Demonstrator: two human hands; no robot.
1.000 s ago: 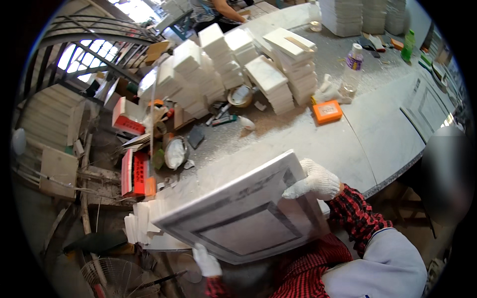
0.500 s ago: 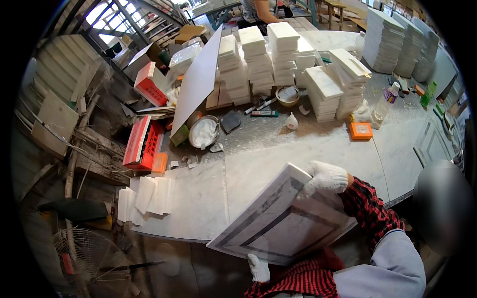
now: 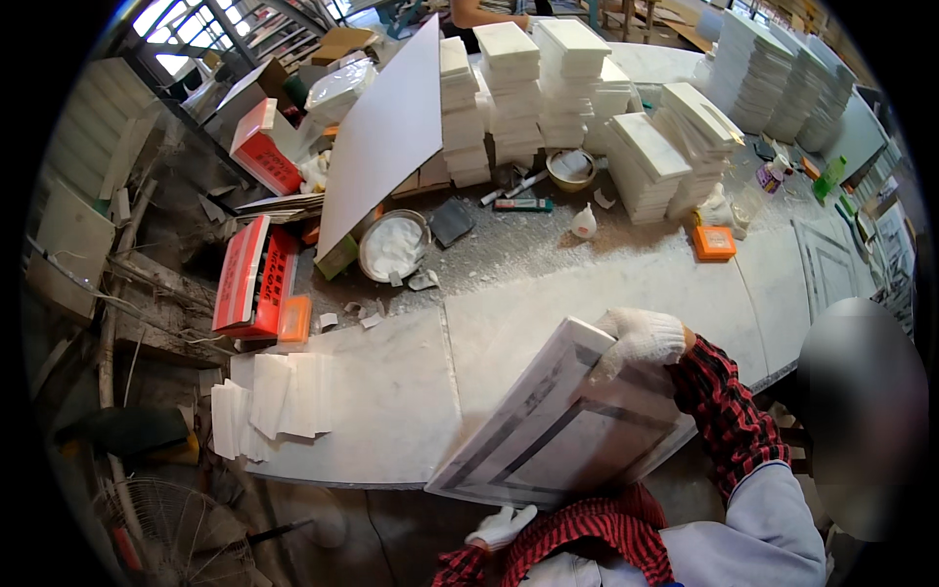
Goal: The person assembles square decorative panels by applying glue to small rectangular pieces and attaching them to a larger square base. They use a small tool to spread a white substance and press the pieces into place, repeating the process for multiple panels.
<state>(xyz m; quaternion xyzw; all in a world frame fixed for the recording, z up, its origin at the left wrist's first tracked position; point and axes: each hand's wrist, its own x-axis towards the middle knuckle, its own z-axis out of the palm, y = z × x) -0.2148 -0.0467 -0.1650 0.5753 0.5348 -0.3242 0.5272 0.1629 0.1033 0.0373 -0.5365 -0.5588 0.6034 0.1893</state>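
A white marble panel [image 3: 587, 445] with grey inlaid frames stands tilted at the bench's front edge. My right hand [image 3: 641, 340], in a white knitted glove, grips its upper edge, thumb on the inlaid face and fingers over the back. Below the panel's lower edge, close to my checked sleeve, my gloved left hand [image 3: 501, 528] has its fingers stretched out and appears to hold nothing. Pale marble slabs [image 3: 548, 338] form the worktop beside the panel.
Thin white strips [image 3: 284, 396] lie at the worktop's left end. Behind are a bowl of white powder [image 3: 393, 247], a leaning white board [image 3: 391, 147], red boxes [image 3: 256, 279], an orange box [image 3: 714, 243] and tile stacks [image 3: 509, 93]. A fan [image 3: 176, 538] stands lower left. Another person's arm [image 3: 489, 14] shows at the back.
My left hand has come away from the panel's lower edge, moving down and slightly left. The panel has tilted a little more upright, my right hand still on its upper edge. The view has shifted.
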